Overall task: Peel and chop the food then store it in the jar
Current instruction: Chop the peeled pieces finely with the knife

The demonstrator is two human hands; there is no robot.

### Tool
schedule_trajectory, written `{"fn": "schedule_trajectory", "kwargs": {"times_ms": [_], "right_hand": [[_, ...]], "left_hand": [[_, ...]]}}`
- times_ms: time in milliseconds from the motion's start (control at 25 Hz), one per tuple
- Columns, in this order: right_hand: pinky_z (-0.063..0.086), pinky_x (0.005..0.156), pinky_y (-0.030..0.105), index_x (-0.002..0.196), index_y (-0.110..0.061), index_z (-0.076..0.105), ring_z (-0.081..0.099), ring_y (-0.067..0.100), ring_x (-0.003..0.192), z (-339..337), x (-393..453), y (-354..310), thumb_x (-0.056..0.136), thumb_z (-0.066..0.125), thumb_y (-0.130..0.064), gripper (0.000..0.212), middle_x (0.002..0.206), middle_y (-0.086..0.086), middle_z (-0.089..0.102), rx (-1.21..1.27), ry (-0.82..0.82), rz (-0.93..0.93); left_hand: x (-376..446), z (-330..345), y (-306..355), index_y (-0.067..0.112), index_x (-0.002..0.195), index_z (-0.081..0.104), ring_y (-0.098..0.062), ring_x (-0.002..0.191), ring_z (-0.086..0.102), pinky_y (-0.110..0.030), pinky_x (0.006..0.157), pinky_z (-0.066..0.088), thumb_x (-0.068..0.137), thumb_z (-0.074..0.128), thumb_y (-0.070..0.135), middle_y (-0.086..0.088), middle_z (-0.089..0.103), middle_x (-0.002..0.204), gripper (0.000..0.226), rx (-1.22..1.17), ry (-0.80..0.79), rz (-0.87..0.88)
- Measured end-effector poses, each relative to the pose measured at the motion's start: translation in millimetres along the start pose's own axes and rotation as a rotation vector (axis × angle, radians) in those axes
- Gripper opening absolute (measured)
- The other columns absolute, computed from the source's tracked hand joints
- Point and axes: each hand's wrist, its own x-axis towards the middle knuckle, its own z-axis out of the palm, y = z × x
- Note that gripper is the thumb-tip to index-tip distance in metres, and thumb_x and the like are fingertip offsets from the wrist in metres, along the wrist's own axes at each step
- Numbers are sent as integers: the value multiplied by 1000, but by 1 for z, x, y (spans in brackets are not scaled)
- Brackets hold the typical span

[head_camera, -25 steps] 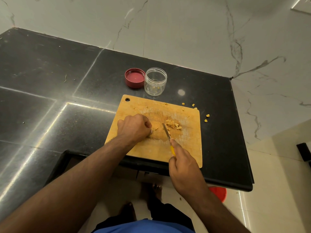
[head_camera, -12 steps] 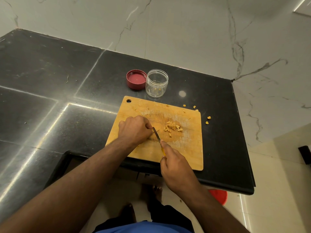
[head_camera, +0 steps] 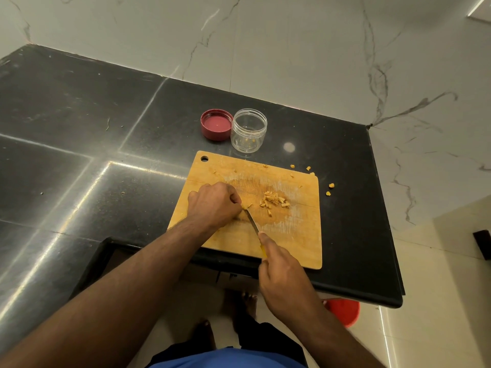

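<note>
A wooden cutting board [head_camera: 297,235] lies on the black counter. My left hand [head_camera: 214,204] pinches a small yellow piece of food [head_camera: 246,206] against the board. My right hand [head_camera: 283,272] grips a yellow-handled knife [head_camera: 253,221], and the blade tip sits at that piece. A small pile of chopped yellow bits [head_camera: 273,201] lies just right of the blade. Behind the board stands a clear open jar [head_camera: 248,132] with a few bits at its bottom, and its red lid [head_camera: 216,124] lies upturned to the left.
Loose yellow bits [head_camera: 330,189] lie on the black counter [head_camera: 79,144] right of the board and near its far edge. The counter ends close to the board's right and front. A white marble wall rises behind. A red bucket [head_camera: 344,312] stands on the floor below.
The knife has shifted left from beside the pile to the piece under my left fingers. My left hand has stayed in place on the board.
</note>
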Motion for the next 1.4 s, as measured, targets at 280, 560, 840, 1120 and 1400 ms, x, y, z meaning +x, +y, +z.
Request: {"fn": "schedule_trajectory", "kwargs": {"times_ms": [280, 560, 840, 1120, 1400], "right_hand": [[33, 106, 15, 155, -25, 25, 39, 3, 130, -3, 13, -4, 103, 36, -21, 53, 151, -5, 41, 44, 27, -20], [35, 112, 27, 155, -24, 24, 39, 10, 136, 2, 23, -6, 103, 35, -20, 54, 152, -1, 40, 31, -26, -12], [39, 109, 28, 155, -26, 23, 42, 12, 133, 4, 27, -4, 103, 36, -20, 55, 151, -1, 42, 55, -42, -1], [29, 85, -2, 154, -24, 27, 41, -4, 107, -4, 3, 1, 103, 39, -18, 52, 137, -7, 48, 42, 42, 11], [33, 112, 22, 155, -23, 27, 38, 7, 136, 1, 17, -6, 103, 37, -20, 53, 153, -3, 40, 68, -1, -16]], "left_hand": [[2, -1, -2, 34, 86, 71, -14, 100, 56, -43, 88, 41, 87, 70, 35, 16, 67, 92, 1, -4, -18, -9], [3, 1, -3, 33, 84, 74, -14, 98, 56, -42, 85, 41, 87, 69, 34, 17, 67, 90, 6, 0, -4, -8], [3, 1, -4, 33, 84, 73, -14, 99, 56, -43, 85, 40, 87, 69, 37, 18, 67, 90, 7, -7, 10, -6], [6, 1, -3, 33, 80, 72, -14, 100, 55, -43, 86, 40, 85, 71, 34, 17, 67, 89, 6, -8, -12, -12], [1, 0, -1, 32, 85, 73, -15, 100, 55, -39, 81, 37, 88, 70, 36, 15, 67, 90, 6, 19, 18, -14]]}}
